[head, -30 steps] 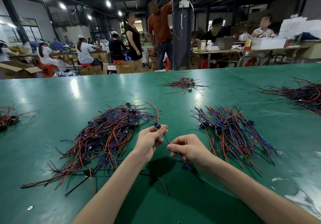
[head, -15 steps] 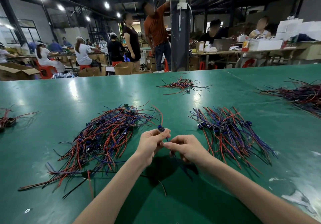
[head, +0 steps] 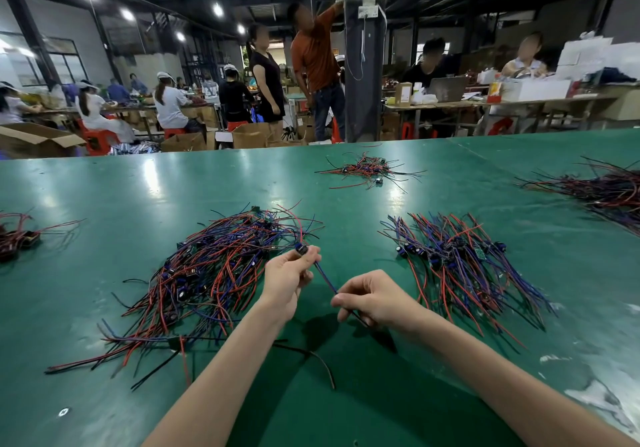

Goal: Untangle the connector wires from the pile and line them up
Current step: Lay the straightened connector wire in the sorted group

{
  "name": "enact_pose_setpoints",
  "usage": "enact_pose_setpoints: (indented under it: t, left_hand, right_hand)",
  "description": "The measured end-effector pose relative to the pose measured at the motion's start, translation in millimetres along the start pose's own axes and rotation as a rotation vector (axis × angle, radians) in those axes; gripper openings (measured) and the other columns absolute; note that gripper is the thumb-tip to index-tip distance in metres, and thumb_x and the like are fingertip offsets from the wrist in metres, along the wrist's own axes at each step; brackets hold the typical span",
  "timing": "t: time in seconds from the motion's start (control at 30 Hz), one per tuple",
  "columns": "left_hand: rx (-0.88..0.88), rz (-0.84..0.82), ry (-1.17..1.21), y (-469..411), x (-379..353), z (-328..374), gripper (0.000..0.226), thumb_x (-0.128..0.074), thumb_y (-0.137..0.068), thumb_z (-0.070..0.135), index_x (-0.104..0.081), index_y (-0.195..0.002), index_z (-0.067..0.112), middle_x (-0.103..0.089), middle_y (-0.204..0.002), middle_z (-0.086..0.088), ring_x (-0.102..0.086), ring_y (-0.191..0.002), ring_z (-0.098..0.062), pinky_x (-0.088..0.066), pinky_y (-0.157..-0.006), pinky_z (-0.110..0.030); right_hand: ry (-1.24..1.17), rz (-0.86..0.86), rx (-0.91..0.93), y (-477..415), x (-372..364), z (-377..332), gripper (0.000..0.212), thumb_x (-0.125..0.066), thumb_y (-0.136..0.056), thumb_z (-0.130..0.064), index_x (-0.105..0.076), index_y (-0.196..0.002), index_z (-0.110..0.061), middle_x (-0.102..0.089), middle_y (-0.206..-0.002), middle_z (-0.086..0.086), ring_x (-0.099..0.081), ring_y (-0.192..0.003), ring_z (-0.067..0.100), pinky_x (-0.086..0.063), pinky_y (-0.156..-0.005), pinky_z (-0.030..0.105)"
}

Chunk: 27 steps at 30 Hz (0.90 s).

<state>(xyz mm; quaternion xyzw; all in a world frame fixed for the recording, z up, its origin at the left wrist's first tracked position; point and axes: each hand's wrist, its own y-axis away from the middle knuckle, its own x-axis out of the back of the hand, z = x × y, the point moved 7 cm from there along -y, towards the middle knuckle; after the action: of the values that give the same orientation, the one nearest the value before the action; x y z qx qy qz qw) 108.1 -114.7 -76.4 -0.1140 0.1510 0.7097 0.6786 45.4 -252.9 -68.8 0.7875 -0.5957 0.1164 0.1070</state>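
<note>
Left grip [head: 287, 273] pinching its plug end, right grip [head: 374, 299] its tail, I had drawn one connector wire [head: 325, 278] out straighter at mid-frame, clear of the pile [head: 214, 273] at left, seemingly ready for the lined-up bundle [head: 460, 263] at right.

Forearms extended forward. Left grip [head: 289, 275] pinches connector wire [head: 325, 278]; right grip [head: 372, 296], fingers curled, pinches same wire lower.
</note>
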Motion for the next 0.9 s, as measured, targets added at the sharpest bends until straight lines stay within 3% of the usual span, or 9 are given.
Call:
enact_pose_setpoints:
  t: [0.23, 0.53, 0.7, 0.9]
  left_hand:
    - [0.040, 0.095, 0.050, -6.0, 16.4, -2.6, 0.008, -0.066, -0.085, 0.003, -0.066, -0.077, 0.004, -0.067, -0.065, -0.001, -0.044, -0.041, -0.002, -0.042, -0.046, -0.013]
    - [0.083, 0.078, 0.141, -6.4, 13.0, -4.8, 0.007, -0.065, -0.085, 0.004, -0.066, -0.078, 0.006, -0.070, -0.066, -0.001, -0.043, -0.041, -0.002, -0.042, -0.047, -0.015]
    - [0.096, 0.061, 0.216, -6.7, 10.8, -3.7, 0.007, -0.062, -0.087, 0.004, -0.063, -0.080, 0.007, -0.069, -0.062, 0.002, -0.042, -0.039, -0.001, -0.042, -0.045, -0.013]
    - [0.089, 0.043, 0.256, -6.0, 5.3, -1.6, 0.010, -0.062, -0.087, 0.002, -0.062, -0.077, 0.006, -0.069, -0.061, 0.000, -0.042, -0.037, -0.001, -0.042, -0.042, -0.013]
  right_hand:
    - [-0.022, -0.096, -0.044, 7.0, -10.6, -4.5, 0.011, -0.057, -0.093, -0.007, -0.063, -0.093, 0.003, -0.063, -0.064, 0.004, -0.036, -0.033, 0.004, -0.028, -0.033, 0.016]
    - [-0.254, -0.076, -0.208, 4.3, -8.7, 6.8, 0.021, -0.041, -0.100, -0.005, -0.057, -0.086, -0.007, -0.051, -0.062, 0.002, -0.027, -0.030, 0.000, -0.022, -0.032, 0.012]
    - [-0.548, 0.040, -0.296, -1.4, -3.0, 15.0, 0.023, -0.037, -0.100, -0.001, -0.054, -0.087, -0.008, -0.048, -0.059, -0.001, -0.025, -0.029, -0.001, -0.018, -0.029, 0.012]
    - [-0.593, 0.254, -0.200, -5.5, 12.3, 13.4, 0.025, -0.035, -0.101, -0.001, -0.054, -0.084, -0.005, -0.046, -0.059, 0.002, -0.024, -0.030, 0.001, -0.019, -0.029, 0.014]
